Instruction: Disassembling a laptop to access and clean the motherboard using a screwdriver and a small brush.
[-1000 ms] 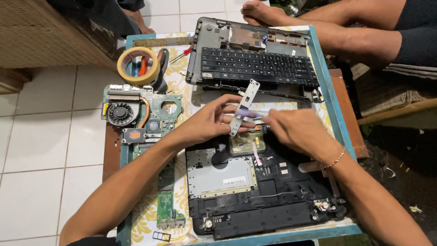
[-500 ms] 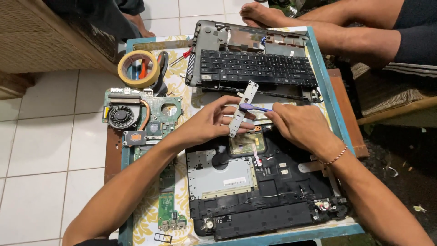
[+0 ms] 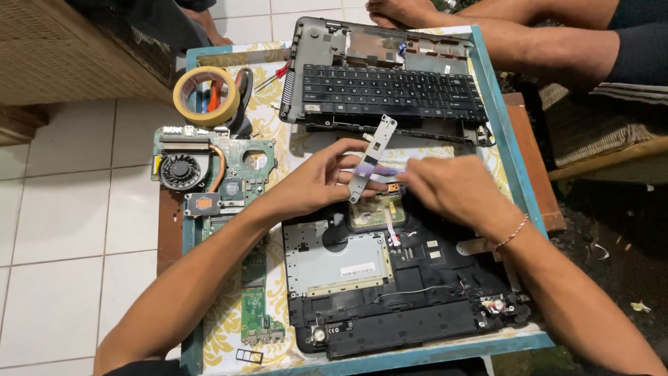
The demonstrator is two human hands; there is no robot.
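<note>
My left hand [image 3: 321, 179] pinches a long grey metal bracket strip [image 3: 376, 147], held tilted above the open laptop base [image 3: 390, 306]. My right hand [image 3: 451, 189] meets it from the right, its fingertips on a thin purple-handled tool [image 3: 372, 169] that lies across the strip. Below both hands sits a small greenish circuit board [image 3: 376, 210] with a flat ribbon cable inside the black chassis.
A detached laptop keyboard in its palmrest frame [image 3: 390, 90] lies at the table's far side. A motherboard with fan and copper heat pipe [image 3: 202, 170] sits at the left, a tape roll [image 3: 206, 95] with pliers behind it. Another person's legs [image 3: 529, 35] rest at the top right.
Both hands stay on the bracket strip. It has shifted slightly and the right hand's fingers have closed in over the purple tool.
</note>
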